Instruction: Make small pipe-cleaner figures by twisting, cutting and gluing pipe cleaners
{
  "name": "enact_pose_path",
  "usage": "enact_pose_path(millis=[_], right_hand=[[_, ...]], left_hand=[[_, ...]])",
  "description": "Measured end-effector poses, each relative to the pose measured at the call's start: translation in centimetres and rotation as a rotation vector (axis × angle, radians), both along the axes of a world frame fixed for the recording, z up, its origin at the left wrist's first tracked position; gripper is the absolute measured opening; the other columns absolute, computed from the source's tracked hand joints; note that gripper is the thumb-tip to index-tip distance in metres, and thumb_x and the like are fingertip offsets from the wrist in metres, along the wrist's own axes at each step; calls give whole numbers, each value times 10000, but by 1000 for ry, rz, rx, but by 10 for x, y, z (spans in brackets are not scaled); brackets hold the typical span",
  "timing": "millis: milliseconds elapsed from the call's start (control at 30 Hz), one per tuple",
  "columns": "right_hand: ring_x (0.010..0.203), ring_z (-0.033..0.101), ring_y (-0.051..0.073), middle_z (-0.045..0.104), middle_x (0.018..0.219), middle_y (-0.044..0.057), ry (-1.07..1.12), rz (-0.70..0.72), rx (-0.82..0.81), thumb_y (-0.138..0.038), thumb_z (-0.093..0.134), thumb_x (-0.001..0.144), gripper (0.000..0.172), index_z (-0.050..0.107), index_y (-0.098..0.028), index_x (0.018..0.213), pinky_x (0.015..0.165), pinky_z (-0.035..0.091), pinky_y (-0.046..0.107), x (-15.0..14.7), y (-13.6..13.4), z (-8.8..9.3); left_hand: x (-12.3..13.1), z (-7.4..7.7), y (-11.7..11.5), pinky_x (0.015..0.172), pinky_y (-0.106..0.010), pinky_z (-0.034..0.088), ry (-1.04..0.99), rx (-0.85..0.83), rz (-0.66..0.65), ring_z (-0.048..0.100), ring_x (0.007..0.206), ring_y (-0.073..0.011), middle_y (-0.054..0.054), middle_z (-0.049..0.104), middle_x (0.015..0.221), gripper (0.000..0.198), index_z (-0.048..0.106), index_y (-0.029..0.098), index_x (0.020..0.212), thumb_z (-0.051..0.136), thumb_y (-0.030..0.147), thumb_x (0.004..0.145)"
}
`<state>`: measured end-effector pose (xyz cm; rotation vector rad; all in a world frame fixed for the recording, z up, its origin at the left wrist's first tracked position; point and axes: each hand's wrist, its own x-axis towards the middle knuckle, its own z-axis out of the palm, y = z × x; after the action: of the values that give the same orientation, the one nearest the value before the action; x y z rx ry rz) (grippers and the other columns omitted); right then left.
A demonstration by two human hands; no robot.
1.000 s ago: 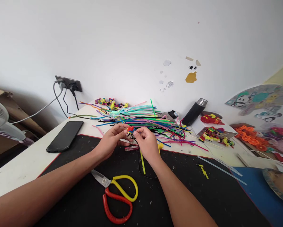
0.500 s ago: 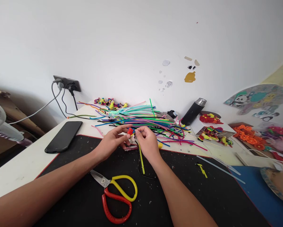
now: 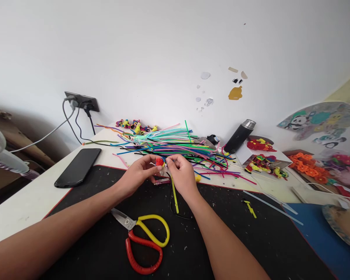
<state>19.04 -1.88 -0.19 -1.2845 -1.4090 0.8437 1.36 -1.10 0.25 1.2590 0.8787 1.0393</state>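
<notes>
My left hand (image 3: 141, 171) pinches a small red and yellow pipe-cleaner piece (image 3: 159, 161) between thumb and fingers. Closed against the other side of that piece is my right hand (image 3: 180, 173); its fingertips hide exactly what they grip. Below the right hand a yellow-green pipe cleaner (image 3: 175, 196) runs down over the black mat (image 3: 221, 233). Whether it is joined to the held piece, I cannot tell. Between my forearms lie scissors (image 3: 147, 243) with one red and one yellow handle, blades pointing up and left.
Behind my hands spreads a pile of coloured pipe cleaners (image 3: 169, 142). A phone (image 3: 78, 167) lies at the left, a black flask (image 3: 239, 137) leans at the back right. Small finished figures (image 3: 265, 167) sit near a white box. A yellow-black scrap (image 3: 250, 209) rests on the mat.
The red piece has turned slightly between my fingers, and my right fingertips have shifted a little against it. The rest lies as before.
</notes>
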Motion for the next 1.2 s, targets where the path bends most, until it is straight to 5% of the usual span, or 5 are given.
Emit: enact_pose_path(millis=[300, 533, 1200], right_hand=[[516, 465, 162, 521, 565, -61, -23, 9, 13, -500, 621, 949, 297, 700, -214, 973, 543, 330, 297, -1, -2, 4], [514, 477, 170, 537, 564, -54, -31, 15, 3, -490, 614, 946, 278, 696, -225, 964, 534, 335, 299, -1, -3, 5], [589, 544, 180, 627, 670, -22, -61, 37, 10, -460, 610, 960, 253, 713, -231, 927, 581, 387, 299, -1, -2, 1]], left_hand=[[-1, -6, 4, 556, -246, 527, 66, 64, 43, 623, 835, -201, -36, 668, 947, 425, 711, 191, 1031, 888, 476, 772], [-2, -8, 4, 820, -329, 589, 12, 64, 55, 678, 913, -213, -27, 720, 970, 382, 702, 206, 979, 909, 444, 764], [-2, -8, 3, 805, -313, 599, 14, 45, 31, 668, 910, -199, -15, 710, 1003, 434, 723, 219, 1081, 929, 408, 748]])
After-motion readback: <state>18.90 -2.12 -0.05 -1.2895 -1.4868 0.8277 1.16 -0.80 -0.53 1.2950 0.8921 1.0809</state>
